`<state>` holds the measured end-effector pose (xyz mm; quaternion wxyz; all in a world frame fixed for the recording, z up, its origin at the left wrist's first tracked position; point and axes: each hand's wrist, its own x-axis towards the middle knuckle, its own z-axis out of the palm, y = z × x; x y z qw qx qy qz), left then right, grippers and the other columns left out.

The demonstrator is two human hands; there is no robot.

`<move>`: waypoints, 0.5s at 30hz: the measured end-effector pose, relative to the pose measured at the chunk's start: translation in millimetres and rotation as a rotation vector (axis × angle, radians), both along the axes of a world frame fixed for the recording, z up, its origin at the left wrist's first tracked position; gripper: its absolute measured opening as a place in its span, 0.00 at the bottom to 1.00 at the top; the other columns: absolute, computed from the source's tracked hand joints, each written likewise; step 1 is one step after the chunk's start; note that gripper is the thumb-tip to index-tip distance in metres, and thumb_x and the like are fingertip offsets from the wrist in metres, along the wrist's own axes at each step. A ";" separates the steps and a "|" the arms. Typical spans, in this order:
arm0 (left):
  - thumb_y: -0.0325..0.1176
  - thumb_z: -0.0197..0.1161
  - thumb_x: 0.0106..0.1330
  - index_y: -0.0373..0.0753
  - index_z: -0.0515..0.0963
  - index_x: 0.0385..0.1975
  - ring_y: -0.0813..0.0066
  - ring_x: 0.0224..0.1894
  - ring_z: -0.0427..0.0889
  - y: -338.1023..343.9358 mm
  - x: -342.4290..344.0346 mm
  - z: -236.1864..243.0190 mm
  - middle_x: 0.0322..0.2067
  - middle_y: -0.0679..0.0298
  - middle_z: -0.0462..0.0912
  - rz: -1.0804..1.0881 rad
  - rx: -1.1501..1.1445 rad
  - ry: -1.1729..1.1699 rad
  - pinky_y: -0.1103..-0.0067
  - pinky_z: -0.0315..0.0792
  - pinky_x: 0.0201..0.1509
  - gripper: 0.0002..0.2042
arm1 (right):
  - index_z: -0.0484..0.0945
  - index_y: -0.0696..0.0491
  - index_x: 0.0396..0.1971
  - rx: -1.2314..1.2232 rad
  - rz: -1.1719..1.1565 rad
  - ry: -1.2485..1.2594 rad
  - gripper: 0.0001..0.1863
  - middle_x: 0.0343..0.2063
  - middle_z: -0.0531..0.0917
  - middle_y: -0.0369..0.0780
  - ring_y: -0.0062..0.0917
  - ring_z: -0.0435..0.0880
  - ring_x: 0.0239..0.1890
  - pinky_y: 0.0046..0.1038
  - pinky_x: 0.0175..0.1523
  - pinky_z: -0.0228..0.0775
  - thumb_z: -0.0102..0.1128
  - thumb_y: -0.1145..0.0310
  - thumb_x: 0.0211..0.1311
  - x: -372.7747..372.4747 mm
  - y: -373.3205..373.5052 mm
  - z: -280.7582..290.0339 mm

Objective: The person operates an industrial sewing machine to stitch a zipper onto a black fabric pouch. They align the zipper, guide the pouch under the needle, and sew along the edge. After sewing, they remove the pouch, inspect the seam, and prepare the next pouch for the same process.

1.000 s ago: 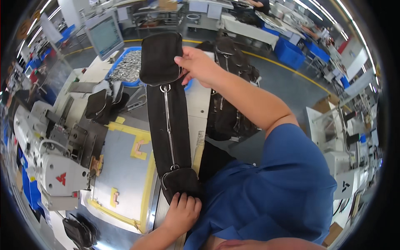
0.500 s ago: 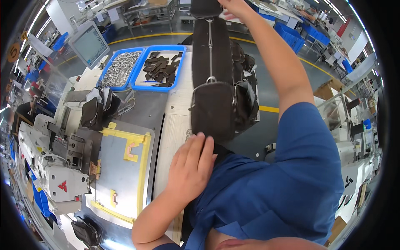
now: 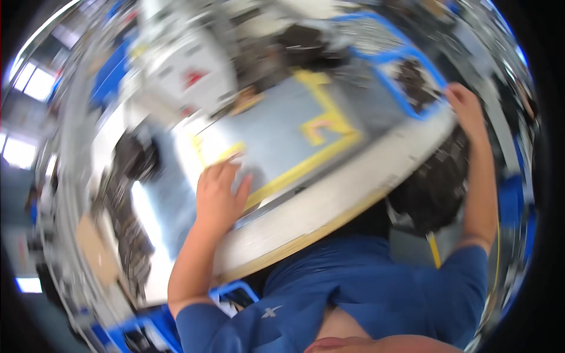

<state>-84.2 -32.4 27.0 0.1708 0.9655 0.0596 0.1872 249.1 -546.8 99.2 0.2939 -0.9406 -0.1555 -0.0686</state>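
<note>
Left hand (image 3: 219, 191) flat on the grey work surface (image 3: 276, 126), fingers spread wide, tips touching the yellow tape outline (image 3: 321, 154) at 9 o'clock. Right hand (image 3: 465, 109) up at 2 o'clock beside the blue tray (image 3: 412, 76) — grip too blurred to tell. Dark bag (image 3: 432, 182) hanging below the table edge, under the right forearm — around 4 o'clock.

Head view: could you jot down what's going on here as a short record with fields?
Picture: blurred and tilted
Left hand: flat on the grey table, beside the yellow tape outline
Right hand: at the edge of the blue tray, grip cannot be told
Tray contents: dark pieces, too blurred to name
Below table edge: dark bag-like thing
Clothing: blue shirt
</note>
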 end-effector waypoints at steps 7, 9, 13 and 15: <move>0.41 0.69 0.68 0.35 0.86 0.46 0.47 0.51 0.84 169.9 -102.6 -22.8 0.45 0.49 0.87 0.818 0.183 -0.065 0.59 0.76 0.59 0.16 | 0.82 0.60 0.43 0.132 0.495 0.124 0.08 0.35 0.80 0.31 0.12 0.76 0.38 0.19 0.46 0.69 0.65 0.71 0.73 -45.3 159.7 -9.8; 0.44 0.68 0.68 0.34 0.85 0.47 0.45 0.52 0.84 205.2 -144.4 -28.5 0.45 0.48 0.87 1.009 0.318 -0.019 0.58 0.76 0.59 0.18 | 0.82 0.61 0.42 0.054 0.615 0.091 0.07 0.34 0.81 0.33 0.14 0.77 0.38 0.21 0.45 0.70 0.65 0.72 0.71 -62.9 194.0 -7.4; 0.47 0.67 0.70 0.33 0.83 0.49 0.43 0.51 0.85 265.5 -229.3 -53.0 0.45 0.45 0.87 1.307 0.276 0.073 0.57 0.77 0.59 0.22 | 0.82 0.62 0.38 0.061 0.760 0.179 0.07 0.35 0.83 0.40 0.23 0.81 0.37 0.27 0.46 0.73 0.65 0.74 0.66 -80.3 242.2 -15.0; 0.48 0.67 0.71 0.32 0.83 0.48 0.43 0.50 0.86 282.4 -254.3 -56.8 0.45 0.45 0.88 1.408 0.133 0.147 0.56 0.78 0.57 0.22 | 0.82 0.63 0.38 0.071 0.779 0.220 0.08 0.35 0.84 0.42 0.26 0.83 0.38 0.28 0.45 0.74 0.66 0.74 0.64 -88.0 255.8 -20.7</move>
